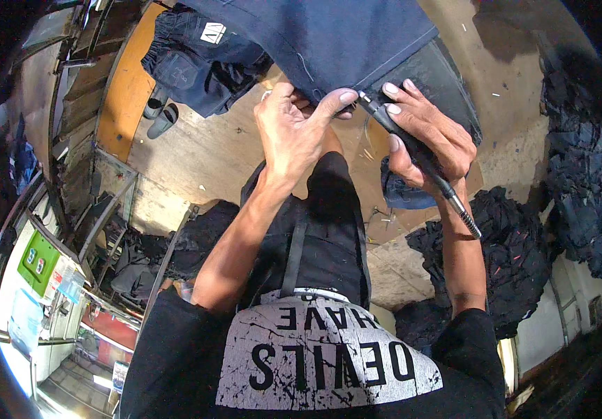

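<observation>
A dark blue piece of cloth (364,35) with stitched edges spreads across the top of the view, over a flat dark panel (441,80). My left hand (290,133) pinches the cloth's near corner between thumb and fingers. In my right hand (437,133) is a slim black pen-shaped tool (379,116) with a silver tip and a spring-wrapped tail. Its tip points up and left, close to the pinched corner; whether it touches the cloth, I cannot tell. A loose thread shows on the cloth above my left hand.
Folded dark garments (200,80) with a white label lie at the upper left, near grey slippers (163,120) and an orange board (126,91). A small blue cloth bundle (406,188) sits below my right hand. Black cloth heaps (500,258) and a dark pile (580,167) fill the right.
</observation>
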Demonstrator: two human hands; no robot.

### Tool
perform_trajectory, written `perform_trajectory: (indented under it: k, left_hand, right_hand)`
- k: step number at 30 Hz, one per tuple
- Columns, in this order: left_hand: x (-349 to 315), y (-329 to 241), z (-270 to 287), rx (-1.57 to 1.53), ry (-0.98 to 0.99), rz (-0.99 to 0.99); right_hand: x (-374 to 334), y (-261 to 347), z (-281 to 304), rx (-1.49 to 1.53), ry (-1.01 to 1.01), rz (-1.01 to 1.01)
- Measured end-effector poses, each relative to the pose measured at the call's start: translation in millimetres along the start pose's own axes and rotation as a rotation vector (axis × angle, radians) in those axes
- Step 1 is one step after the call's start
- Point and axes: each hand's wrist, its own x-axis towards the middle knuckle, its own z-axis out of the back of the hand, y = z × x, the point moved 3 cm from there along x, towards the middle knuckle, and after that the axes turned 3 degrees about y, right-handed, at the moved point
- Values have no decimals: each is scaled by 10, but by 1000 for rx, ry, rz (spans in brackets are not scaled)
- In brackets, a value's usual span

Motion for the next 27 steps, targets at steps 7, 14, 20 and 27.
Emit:
perform_trajectory:
  k: [7,14,20,27]
  left_hand:
    - [13,19,-1,-48,3,1]
    - [23,42,10,-25,-5,-6]
    - [41,70,1,-97,-4,-13]
    - [41,54,38,-44,20,-38]
  right_hand:
    - [7,-1,-15,-12,10,-5]
    - [0,-32,-2,-30,-30,-37]
    - [7,-47,21,-52,-52,-48]
    - [11,-76,29,-61,-83,-41]
